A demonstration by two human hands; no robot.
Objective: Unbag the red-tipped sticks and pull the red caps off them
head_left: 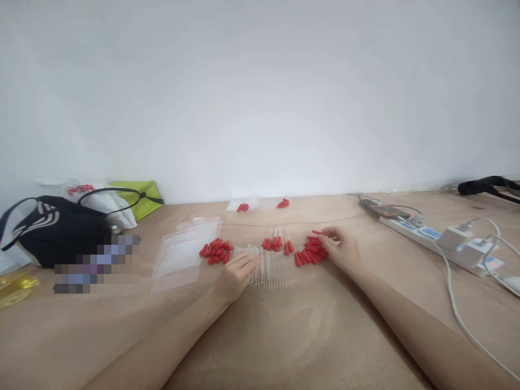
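Thin clear dropper tubes (pixel 274 271) lie side by side in a row in front of me. My left hand (pixel 239 271) reaches over the row's left end, its fingers together and their tips at the tubes; what they pinch is hidden. A red rubber dropper bulb (pixel 318 232) is pinched between the fingertips of my right hand (pixel 340 250). Below that hand lies a pile of red bulbs (pixel 311 253). Another red pile (pixel 216 250) sits left of the tubes. Just behind the row, several droppers (pixel 277 242) have red bulbs at their near ends, with pale stems pointing away.
Clear plastic bags (pixel 182 252) are fanned out at left. Two small red groups lie near the wall, one on a clear bag (pixel 233 206). A black bag (pixel 57 227) stands far left. A power strip (pixel 430 238) with chargers, a phone (pixel 382 207) and a white cable (pixel 450 287) occupy the right.
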